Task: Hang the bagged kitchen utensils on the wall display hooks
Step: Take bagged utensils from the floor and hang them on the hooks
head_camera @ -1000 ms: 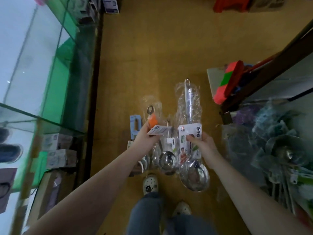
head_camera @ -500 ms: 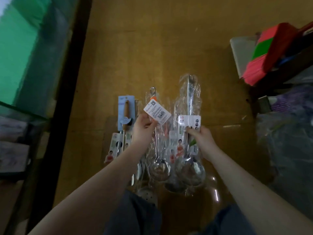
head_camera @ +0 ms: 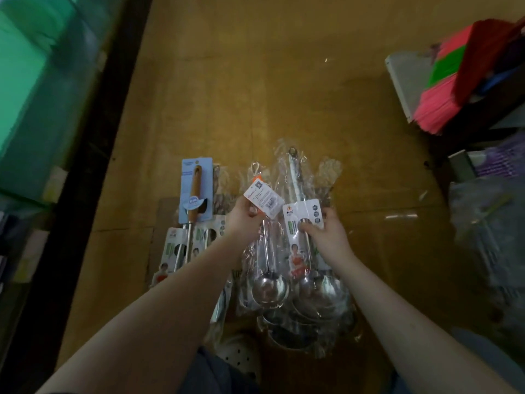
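Since each bag has to go onto a hook by its top end, the hands seem to take the ladles by the handle, with the bowls toward the person and the hanging loops pointing away. The left hand point(head_camera: 245, 220) pinches the white tag point(head_camera: 264, 201) of the small ladle point(head_camera: 268, 285) between thumb and fingers, probably to sort it from the rest. The right hand point(head_camera: 326, 234) has its fingers curled round the handle and printed card point(head_camera: 304, 214) of the large ladle point(head_camera: 321, 297) just beside it. Both ladles are shiny steel in crinkled clear bags, low over the brown floor point(head_camera: 255, 81) in front of the person; whether they rest on it I cannot tell. More bagged utensils lie to the left, among them a wooden-handled one point(head_camera: 196, 191) on a blue card. No wall hooks show.
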